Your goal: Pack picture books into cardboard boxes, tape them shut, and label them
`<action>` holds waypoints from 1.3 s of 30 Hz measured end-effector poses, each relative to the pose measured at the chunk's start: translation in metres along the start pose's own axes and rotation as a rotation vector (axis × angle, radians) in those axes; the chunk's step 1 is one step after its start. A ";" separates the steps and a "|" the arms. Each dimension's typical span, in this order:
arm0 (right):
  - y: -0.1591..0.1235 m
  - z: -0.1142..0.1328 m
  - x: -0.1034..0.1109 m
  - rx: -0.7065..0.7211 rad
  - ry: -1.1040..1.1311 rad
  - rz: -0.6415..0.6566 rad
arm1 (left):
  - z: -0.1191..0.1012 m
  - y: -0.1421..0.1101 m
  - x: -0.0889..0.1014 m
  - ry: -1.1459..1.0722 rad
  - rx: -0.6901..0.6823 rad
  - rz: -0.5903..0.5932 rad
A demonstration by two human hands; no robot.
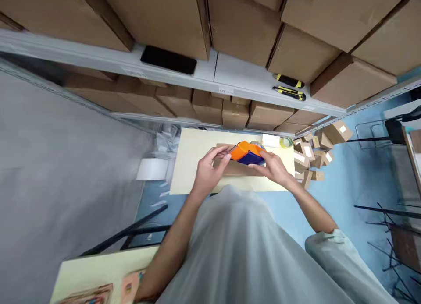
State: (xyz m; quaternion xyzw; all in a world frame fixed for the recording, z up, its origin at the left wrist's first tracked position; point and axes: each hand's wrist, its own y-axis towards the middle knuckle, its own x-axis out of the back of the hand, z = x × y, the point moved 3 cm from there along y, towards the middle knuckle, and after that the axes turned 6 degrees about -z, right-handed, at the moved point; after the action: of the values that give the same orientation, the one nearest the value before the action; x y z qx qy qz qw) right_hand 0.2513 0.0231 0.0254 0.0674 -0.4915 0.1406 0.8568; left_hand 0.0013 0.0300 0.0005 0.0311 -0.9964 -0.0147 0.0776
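Between my two hands is a small orange and dark blue box (247, 151), held tilted above the pale table. My left hand (212, 166) grips its left end, thumb in front and fingers behind. At the right end, my right hand (271, 166) pinches it the same way. Below the box lies a flat brown cardboard piece (238, 169), partly covered by the box and hands. What is printed on the box is too small to read.
A pale table (186, 172) carries a white label stack (271, 140) and a tape roll (286, 142). Above it, a shelf (230, 72) holds cardboard boxes, a black phone (169, 59) and two utility knives (289, 87). Small cartons (307, 150) are piled at right; a white bin (151, 169) stands left.
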 end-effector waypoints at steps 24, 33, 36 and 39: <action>-0.024 0.013 -0.017 -0.032 0.049 0.065 | -0.007 -0.006 0.021 0.030 0.021 0.118; -0.029 0.014 -0.016 -0.033 0.157 0.073 | -0.005 -0.001 0.022 -0.062 0.103 0.203; -0.029 0.014 -0.016 -0.048 0.181 0.075 | -0.005 0.000 0.022 -0.037 0.094 0.190; -0.030 0.014 -0.016 -0.077 0.224 0.083 | -0.007 -0.001 0.022 -0.053 0.075 0.230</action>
State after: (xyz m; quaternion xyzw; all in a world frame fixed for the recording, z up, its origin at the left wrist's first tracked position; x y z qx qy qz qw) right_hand 0.2419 -0.0117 0.0196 -0.0021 -0.4002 0.1636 0.9017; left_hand -0.0192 0.0271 0.0108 -0.0810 -0.9949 0.0307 0.0514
